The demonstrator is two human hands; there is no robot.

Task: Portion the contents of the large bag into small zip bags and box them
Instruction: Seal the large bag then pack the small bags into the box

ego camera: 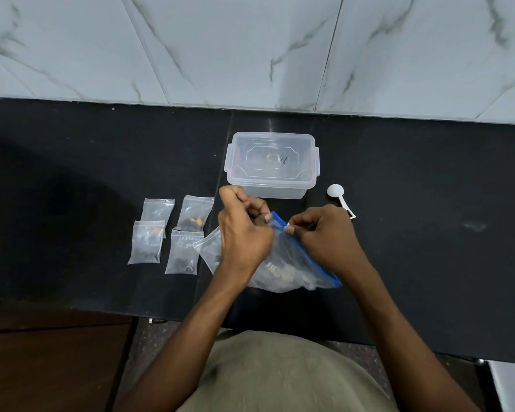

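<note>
Large bag [292, 263] lay on the black counter [414, 233] near its front edge, blue zip strip [309, 257] uppermost. Left hand [244, 233] gripped the strip's far end, fingers curled, apparently to anchor it. Right hand [324, 233] pinched the small white slider [288, 225]; whether opening or closing, could not tell. Four small zip bags [167, 233], filled, lay grouped just left of the large one, likely staged for boxing. Clear box [272, 165], lid on, stood just behind the hands. White scoop [339, 197] rested to its right, within reach.
</note>
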